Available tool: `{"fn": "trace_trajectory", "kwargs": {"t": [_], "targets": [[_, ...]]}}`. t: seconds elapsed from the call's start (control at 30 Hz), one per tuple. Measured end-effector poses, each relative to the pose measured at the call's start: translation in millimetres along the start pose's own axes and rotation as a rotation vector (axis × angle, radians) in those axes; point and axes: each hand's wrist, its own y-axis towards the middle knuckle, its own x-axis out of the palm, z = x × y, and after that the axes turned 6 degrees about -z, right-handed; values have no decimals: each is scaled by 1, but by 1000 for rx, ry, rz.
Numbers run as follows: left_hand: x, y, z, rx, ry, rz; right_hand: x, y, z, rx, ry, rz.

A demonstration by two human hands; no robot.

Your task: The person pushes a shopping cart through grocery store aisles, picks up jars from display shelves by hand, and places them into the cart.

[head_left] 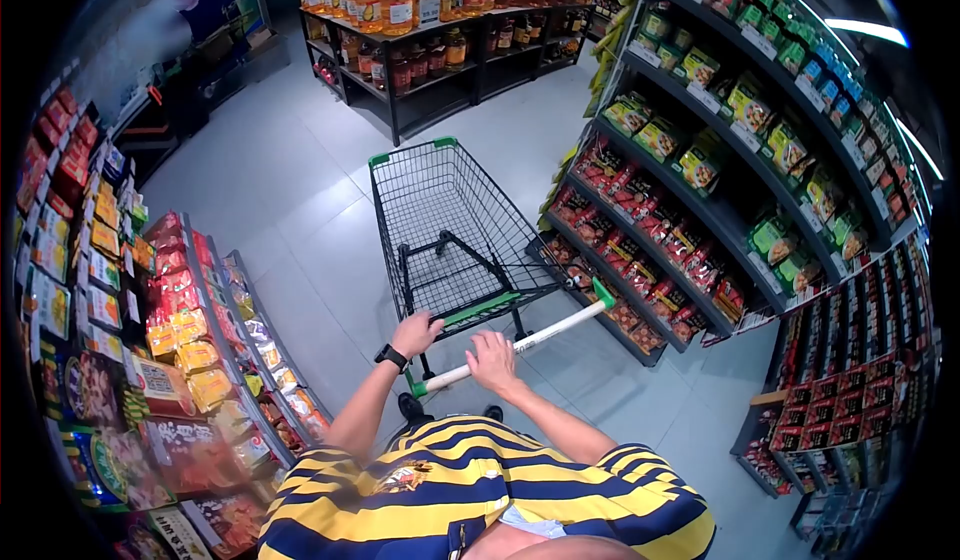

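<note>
An empty wire shopping cart (455, 225) with green corners stands in front of me, its white handle bar (565, 324) slanting up to the right. My right hand (491, 360) rests on the bar left of its middle, fingers bent over it. Just beyond the bar's left part is my left hand (416, 333), with a dark watch on the wrist. Its fingers reach toward the cart's green rear edge; whether they touch it is unclear.
Shelves of packaged food (700, 160) rise close on the cart's right. More packet shelves (190, 330) line the left. Ahead stands a dark rack (395, 80) of oil bottles. A person (205, 10) is at the far upper left.
</note>
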Motion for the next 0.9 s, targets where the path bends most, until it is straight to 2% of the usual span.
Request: {"fn": "trace_trajectory", "kwargs": {"t": [0.03,0.1,0.13,0.17,0.23,0.3,0.37,0.43,0.5,0.57,0.63,0.77,0.9], "targets": [[-14,-6,13,11,-95,-209,-3,9,-4,-21,-13,-9],[12,-2,-18,215,-18,-135,-12,25,-7,-65,14,82],[5,-5,-18,163,92,-158,-19,34,1,-67,-8,29],[-4,-6,-20,157,72,-143,-26,43,7,-73,-118,13],[-22,-2,-32,125,227,-209,-35,58,25,24,-218,3],[-32,9,-43,60,215,-171,-25,71,69,123,-98,-197],[-36,27,-64,36,257,-290,-14,79,92,98,-59,-173],[-52,35,-67,-22,292,-382,-17,92,77,138,-279,-290],[-61,43,-72,-68,350,-449,-13,110,60,132,-370,-414],[-59,55,-87,-79,348,-464,9,121,57,84,-398,-441],[-67,61,-88,-126,326,-504,20,138,45,200,-411,-570],[-90,64,-96,-97,319,-579,33,159,37,161,-432,-645],[-105,68,-101,-114,282,-519,29,173,28,143,-362,-718]]}}
